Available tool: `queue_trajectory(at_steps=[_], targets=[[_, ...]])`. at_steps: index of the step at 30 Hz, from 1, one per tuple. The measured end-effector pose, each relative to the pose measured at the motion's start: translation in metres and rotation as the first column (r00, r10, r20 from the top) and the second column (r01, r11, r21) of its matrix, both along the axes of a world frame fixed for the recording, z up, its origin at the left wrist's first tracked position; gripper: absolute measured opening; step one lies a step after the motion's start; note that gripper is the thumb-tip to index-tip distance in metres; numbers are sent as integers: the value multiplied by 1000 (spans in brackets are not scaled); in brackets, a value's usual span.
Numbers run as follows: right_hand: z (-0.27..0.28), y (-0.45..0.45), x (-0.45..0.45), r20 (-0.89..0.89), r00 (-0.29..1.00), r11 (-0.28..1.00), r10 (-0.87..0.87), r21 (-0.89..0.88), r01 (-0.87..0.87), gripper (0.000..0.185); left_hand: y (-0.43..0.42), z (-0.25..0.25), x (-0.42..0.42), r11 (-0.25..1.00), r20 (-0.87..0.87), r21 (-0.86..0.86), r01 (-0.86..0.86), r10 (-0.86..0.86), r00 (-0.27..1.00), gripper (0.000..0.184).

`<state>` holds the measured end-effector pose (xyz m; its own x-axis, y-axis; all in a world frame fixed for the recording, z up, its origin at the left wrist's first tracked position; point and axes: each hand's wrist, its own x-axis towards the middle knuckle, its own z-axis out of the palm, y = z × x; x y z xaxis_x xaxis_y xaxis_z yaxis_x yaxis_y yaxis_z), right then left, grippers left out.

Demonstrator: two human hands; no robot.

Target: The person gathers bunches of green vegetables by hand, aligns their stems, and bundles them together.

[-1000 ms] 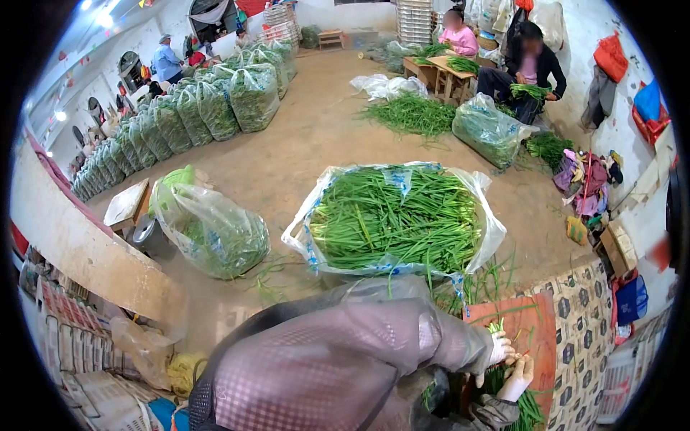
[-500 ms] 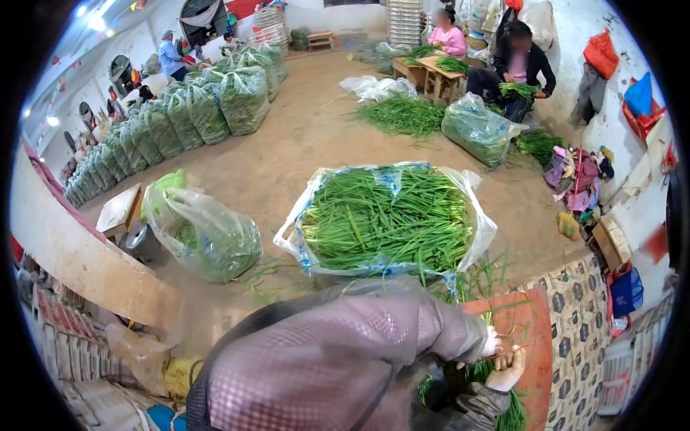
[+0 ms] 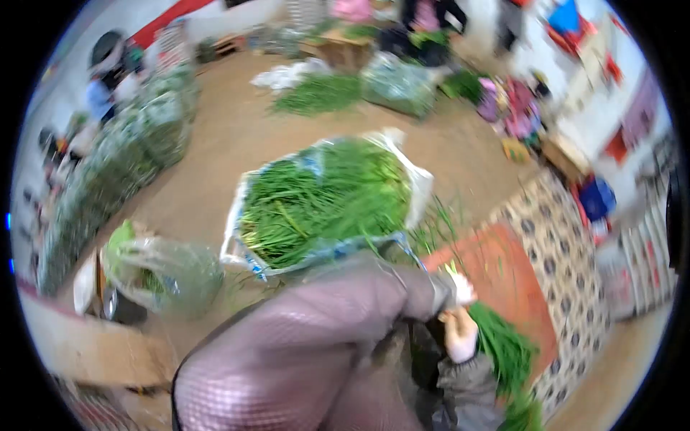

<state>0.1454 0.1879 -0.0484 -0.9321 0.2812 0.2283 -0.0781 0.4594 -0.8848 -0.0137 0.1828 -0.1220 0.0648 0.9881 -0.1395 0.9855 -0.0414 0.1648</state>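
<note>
My left hand (image 3: 464,289), in a white glove below a purple checked sleeve, is closed round a bundle of long green chives (image 3: 507,348). Pale stem ends stick up above it, and the leaves spread down to the right. My right hand (image 3: 460,335) sits just below, gloved, with a dark grey cuff. Its fingers are curled against the bundle near the left hand; what they pinch is hidden by blur. Beneath lies a reddish-orange board (image 3: 514,269) with loose strands. Left of it, an opened plastic bag (image 3: 424,188) holds a large heap of chives (image 3: 327,194).
A clear bag (image 3: 190,276) stands on the floor at left beside a metal pot (image 3: 123,307). Filled bags (image 3: 136,133) line the left side. Loose chives (image 3: 320,95) lie farther off, near a seated person (image 3: 431,21). A patterned mat (image 3: 568,287) borders the board.
The view has swung, shifting the room leftward and upward in the picture. My hands have come closer together; the thin red strip seen between them before no longer shows.
</note>
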Motion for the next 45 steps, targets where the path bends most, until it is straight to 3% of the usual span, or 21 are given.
queue_trajectory(at_steps=[1,3,5,6,7,9,10,13,17,19,22,24,26,27,30,34,36,38,41,42,45], targets=[[2,-9,4,35,998,981,46,186,-51,8,5,-28,2,996,53,93,5,-10,999,39],[-18,-35,33,170,967,830,191,498,-252,7,-6,20,13,995,174,-92,28,-12,985,44],[-55,-42,35,381,891,765,249,486,-422,8,-20,65,9,979,152,-156,135,-111,982,62],[-87,-47,34,419,890,767,182,506,-395,11,-37,40,13,997,43,52,57,-59,997,74],[-115,-49,27,445,889,761,108,539,-362,15,-42,64,11,995,15,-90,30,-29,999,80],[-149,-36,4,544,839,706,14,588,-393,17,-57,86,31,1000,22,18,1,-2,1000,80],[-164,-24,-12,613,790,670,-19,594,-445,17,-25,46,6,996,16,84,35,-37,999,79],[-163,-16,-26,516,855,714,-54,618,-328,20,-21,45,11,1000,-41,17,-15,16,999,83],[-176,-8,-6,585,809,675,54,576,-461,28,-25,64,20,998,-85,-49,-30,26,996,101],[-79,-18,14,629,778,871,10,377,-315,30,-28,73,18,990,-122,-138,-43,26,992,116],[-13,13,31,249,961,965,-119,256,53,35,-31,61,4,991,-193,-81,-103,86,977,118],[32,39,27,275,946,894,-170,447,30,68,-38,67,1,980,-231,-136,-142,108,967,122],[13,53,31,188,918,630,-349,772,81,95,-42,66,6,980,-237,-114,-163,132,962,124],[2,63,33,368,856,678,-363,735,-29,111,-41,61,6,973,-233,-140,-185,150,961,124],[-23,73,39,491,766,677,-415,729,-102,113,-38,56,6,965,-183,-160,-206,176,967,123],[-35,82,43,446,823,739,-353,672,-47,113,-36,42,2,965,-172,-149,-217,191,966,121],[-34,97,50,374,856,740,-357,672,15,97,-37,43,3,966,-180,-143,-215,188,966,121],[-38,138,65,130,909,770,-397,586,252,68,-40,47,6,958,-169,-151,-244,219,961,116],[-21,204,110,-39,667,666,-744,44,745,44,-43,45,8,961,-170,-133,-242,218,961,116],[-8,216,122,-23,519,517,-854,-139,845,42,-42,46,8,964,-169,-116,-238,217,961,117],[-15,241,144,338,484,523,-807,30,852,53,-38,51,9,958,-188,-142,-248,220,957,114]])
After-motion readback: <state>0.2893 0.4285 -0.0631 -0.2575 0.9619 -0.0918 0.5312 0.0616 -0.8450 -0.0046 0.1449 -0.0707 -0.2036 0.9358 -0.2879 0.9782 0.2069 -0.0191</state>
